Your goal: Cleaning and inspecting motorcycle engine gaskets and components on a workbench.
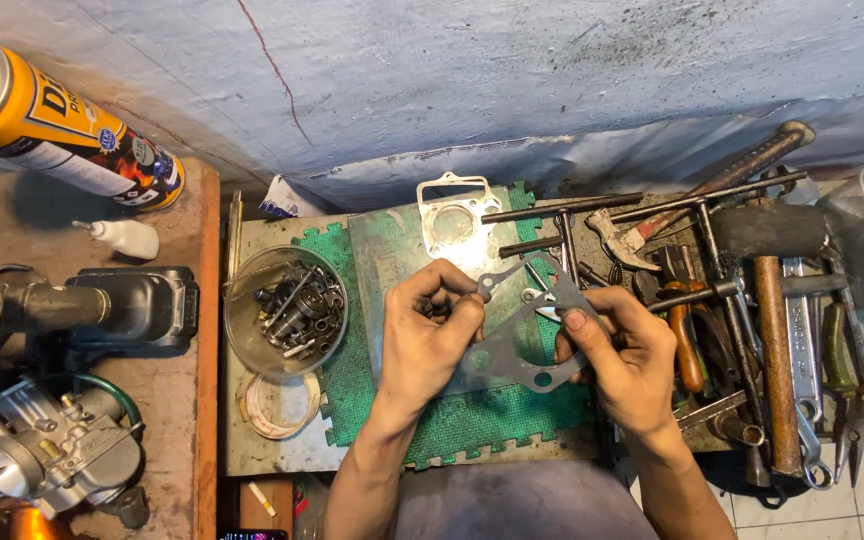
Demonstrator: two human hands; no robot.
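Observation:
Both hands hold one thin grey gasket (524, 352) above a green foam mat (344, 370). My left hand (428, 335) pinches the gasket's left edge between thumb and fingers. On the right side, my right hand (627, 355) grips it with the thumb laid across the top. The gasket has a large round opening and small bolt holes. A second, pale metal gasket (457, 218) lies flat on the mat farther back.
A clear plastic bowl (242, 330) of bolts and small parts sits left of the mat. Hammers, T-wrenches, spanners and pliers (857, 385) crowd the right. A yellow spray can (47, 125), a small white bottle and a carburettor (47, 455) are on the left bench.

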